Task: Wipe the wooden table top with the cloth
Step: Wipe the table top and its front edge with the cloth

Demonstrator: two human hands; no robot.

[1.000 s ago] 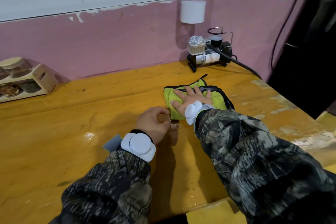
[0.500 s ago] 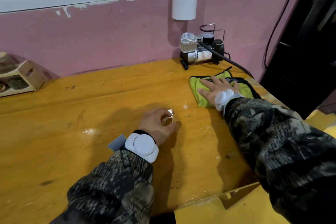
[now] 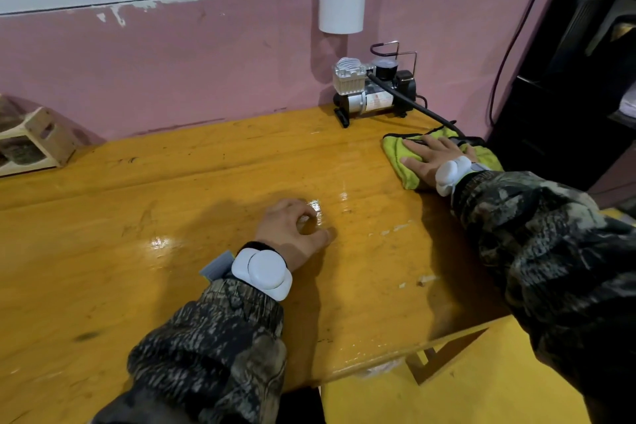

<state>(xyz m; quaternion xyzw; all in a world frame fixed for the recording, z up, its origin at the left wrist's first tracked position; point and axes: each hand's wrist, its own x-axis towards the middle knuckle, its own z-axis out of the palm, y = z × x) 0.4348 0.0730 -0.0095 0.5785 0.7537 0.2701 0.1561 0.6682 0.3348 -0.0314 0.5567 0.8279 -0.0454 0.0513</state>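
Observation:
The glossy yellow-orange wooden table top (image 3: 172, 217) fills the lower view. A yellow-green cloth with dark trim (image 3: 401, 153) lies near the table's right edge, just in front of the compressor. My right hand (image 3: 428, 157) presses flat on the cloth, fingers spread and pointing left. My left hand (image 3: 292, 229) rests on the middle of the table, fingers curled loosely into a fist with nothing visible in it. Both wrists carry white bands over camouflage sleeves.
A small black and silver air compressor (image 3: 371, 89) with a black hose stands at the back against the pink wall. A wooden rack (image 3: 32, 143) sits at the far left. A dark cabinet (image 3: 568, 62) stands beyond the right edge. A yellow bench (image 3: 464, 389) lies below the front edge.
My right hand has slid the cloth from the table's middle toward the right edge, near the compressor. My left hand stays resting in about the same spot.

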